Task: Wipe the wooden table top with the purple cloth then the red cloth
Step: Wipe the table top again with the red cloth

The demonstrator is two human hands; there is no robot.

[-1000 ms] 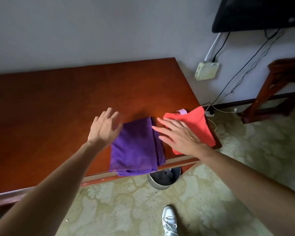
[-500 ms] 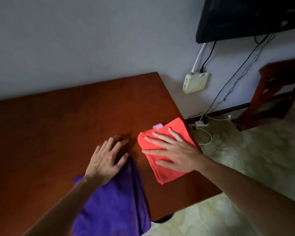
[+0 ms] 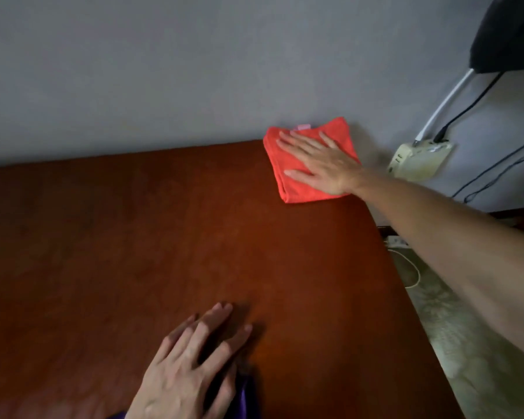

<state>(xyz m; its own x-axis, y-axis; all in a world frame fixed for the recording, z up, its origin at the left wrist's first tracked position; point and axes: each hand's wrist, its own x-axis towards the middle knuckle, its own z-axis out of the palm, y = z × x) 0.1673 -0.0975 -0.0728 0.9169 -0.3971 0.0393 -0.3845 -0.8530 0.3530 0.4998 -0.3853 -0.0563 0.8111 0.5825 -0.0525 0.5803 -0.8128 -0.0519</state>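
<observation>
The folded red cloth (image 3: 288, 179) lies at the far right corner of the wooden table top (image 3: 133, 237), against the grey wall. My right hand (image 3: 321, 164) presses flat on it with fingers spread. My left hand (image 3: 191, 367) rests flat near the table's front edge, fingers apart, on the purple cloth (image 3: 245, 400). Only a small strip of that cloth shows beside and below the hand at the bottom edge of the view.
A cream wall box (image 3: 418, 160) with cables hangs on the wall right of the table. A black screen (image 3: 511, 34) is mounted at top right. Patterned floor (image 3: 466, 343) with a white cord and a power strip (image 3: 397, 241) lies past the table's right edge.
My right hand has slid the red cloth from the near right part of the table to the far right corner by the wall. My left hand stays on the purple cloth near the front.
</observation>
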